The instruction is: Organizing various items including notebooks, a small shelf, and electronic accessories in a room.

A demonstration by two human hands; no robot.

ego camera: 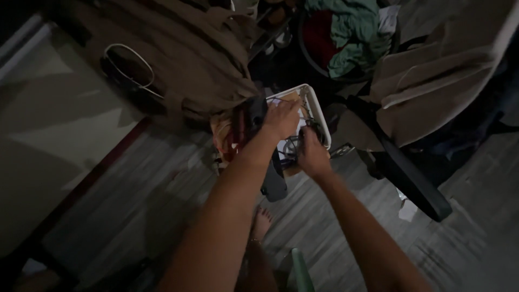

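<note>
Left hand gripping dark red-black object over white basket; right hand reaching into tangled cables, grip indiscernible.

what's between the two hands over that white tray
In the head view, a tangle of dark cables lies inside the white tray, between the left hand and the right hand. It is too dim to tell more.

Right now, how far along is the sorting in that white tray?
Done: nothing clearly finished; no sorted pile shows. In hand: the left hand rests over the white tray beside a dark pouch-like object, and the right hand reaches into the tangled dark cables. Left: the tray remains cluttered. Dim light hides whether either hand grips anything.
</note>
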